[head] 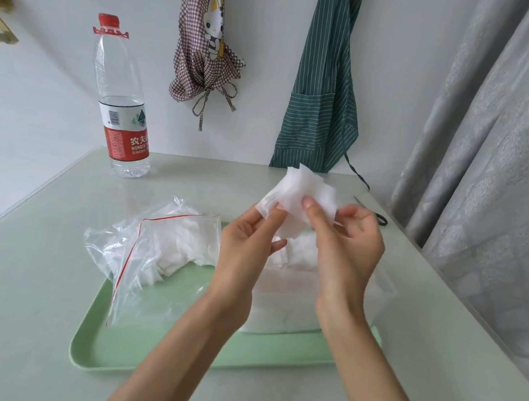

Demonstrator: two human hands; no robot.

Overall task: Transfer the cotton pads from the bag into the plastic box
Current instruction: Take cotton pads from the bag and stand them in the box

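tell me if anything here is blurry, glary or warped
Head view: light is soft and even, with faint shadows on the tray; wide-angle lens bends the table edges and curtain; the clear plastic box is hard to make out; the plastic bag shows mild sheen; the cotton pads look slightly overexposed.

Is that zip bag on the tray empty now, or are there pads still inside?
Not empty. The zip bag lies on the green tray with white cotton pads visible through its clear plastic.
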